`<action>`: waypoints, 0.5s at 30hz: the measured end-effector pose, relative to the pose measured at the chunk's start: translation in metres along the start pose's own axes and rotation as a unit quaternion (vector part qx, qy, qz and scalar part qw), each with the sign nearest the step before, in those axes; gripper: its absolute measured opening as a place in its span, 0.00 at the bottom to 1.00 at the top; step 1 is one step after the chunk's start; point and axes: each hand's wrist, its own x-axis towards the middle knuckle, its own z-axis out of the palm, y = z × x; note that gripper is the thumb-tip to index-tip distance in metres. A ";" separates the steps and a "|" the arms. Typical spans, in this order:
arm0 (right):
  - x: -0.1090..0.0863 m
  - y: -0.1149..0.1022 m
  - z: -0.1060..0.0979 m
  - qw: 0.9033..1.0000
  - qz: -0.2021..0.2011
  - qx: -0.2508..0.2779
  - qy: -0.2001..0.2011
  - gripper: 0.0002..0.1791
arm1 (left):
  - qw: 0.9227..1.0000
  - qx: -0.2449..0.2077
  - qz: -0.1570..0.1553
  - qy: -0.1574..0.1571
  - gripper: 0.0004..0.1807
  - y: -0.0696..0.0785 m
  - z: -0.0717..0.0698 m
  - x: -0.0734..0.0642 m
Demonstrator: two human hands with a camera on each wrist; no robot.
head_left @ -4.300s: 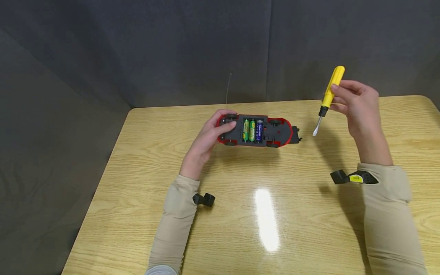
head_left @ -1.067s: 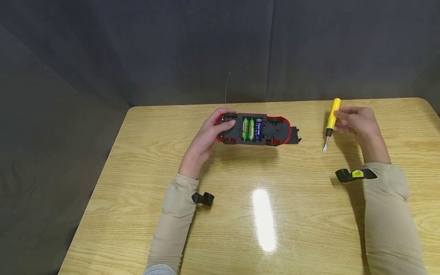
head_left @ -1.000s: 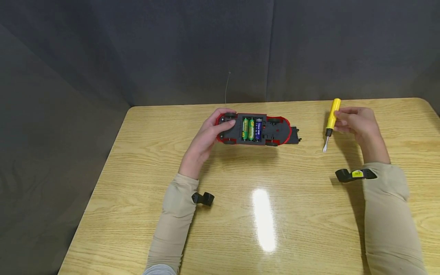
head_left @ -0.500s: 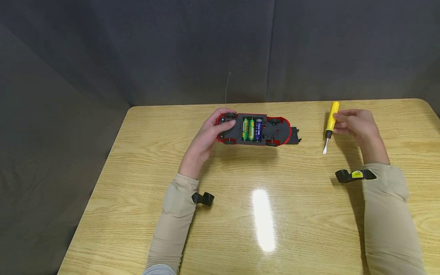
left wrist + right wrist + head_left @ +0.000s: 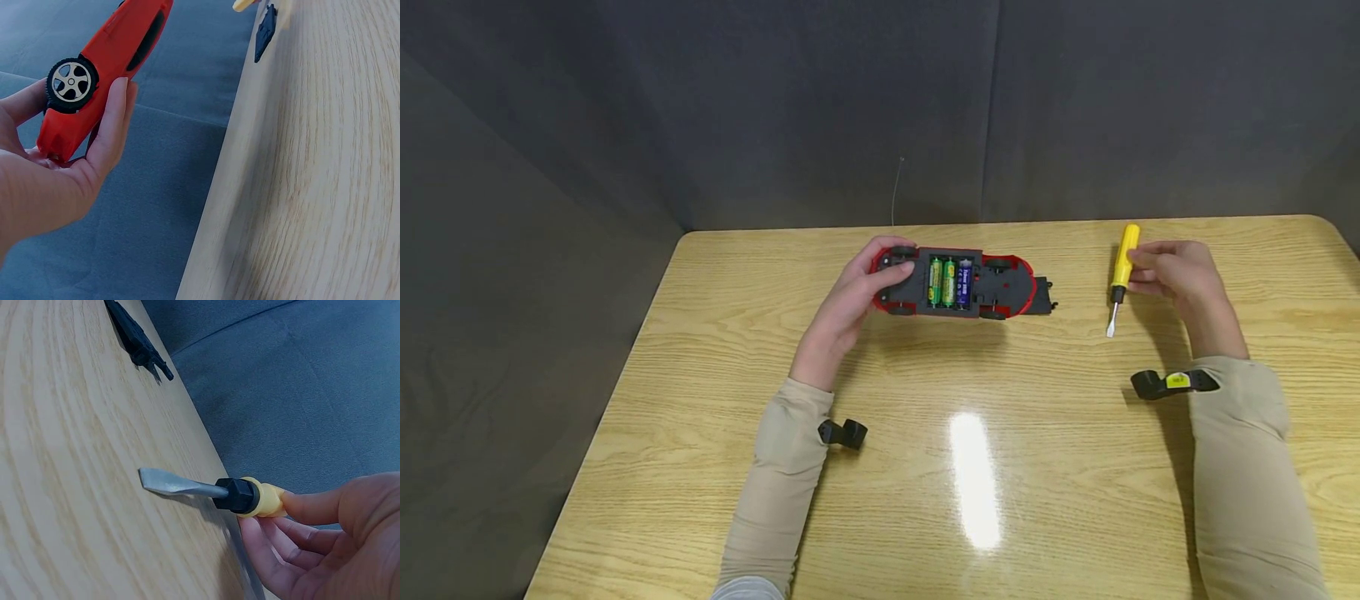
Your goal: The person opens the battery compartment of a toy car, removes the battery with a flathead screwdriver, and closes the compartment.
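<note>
My left hand (image 5: 850,292) grips one end of a red toy car (image 5: 1007,287), thumb across its underside. The car is held upside down above the table, wheels facing up in the head view. Its uncovered battery bay shows two green batteries (image 5: 949,283) and a purple battery (image 5: 965,283). To the right, my right hand (image 5: 1180,271) pinches the yellow handle of a flat-blade screwdriver (image 5: 1123,258), blade pointing down toward the table. In the right wrist view the blade (image 5: 169,481) appears close to the wood; contact cannot be told.
A flat black plastic cover (image 5: 1042,296) with prongs lies on the wooden table (image 5: 700,400), partly hidden behind the car's right end in the head view. A thin wire antenna (image 5: 896,192) rises beyond the left hand. Dark cloth (image 5: 820,108) hangs behind the table.
Since the earliest frame, my right hand has lowered the screwdriver toward the table, its blade turning more upright. Over the last second it sinks slightly. The left hand and car stay put.
</note>
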 end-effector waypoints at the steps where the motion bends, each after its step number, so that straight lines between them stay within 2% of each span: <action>1: 0.000 0.000 0.000 1.000 -0.001 0.000 -0.001 0.16 | 1.000 0.000 0.000 0.000 0.19 0.000 0.000 0.000; 5: 0.001 0.002 0.000 1.000 -0.005 0.001 -0.004 0.15 | 1.000 0.001 -0.001 0.000 0.19 0.000 0.000 0.000; 10: 0.003 0.005 0.001 1.000 -0.003 0.022 -0.002 0.08 | 1.000 0.001 -0.001 -0.002 0.19 0.000 0.000 0.000; 15: 0.002 0.004 0.002 1.000 -0.008 0.007 -0.008 0.15 | 1.000 0.000 -0.002 -0.002 0.19 -0.001 -0.001 0.000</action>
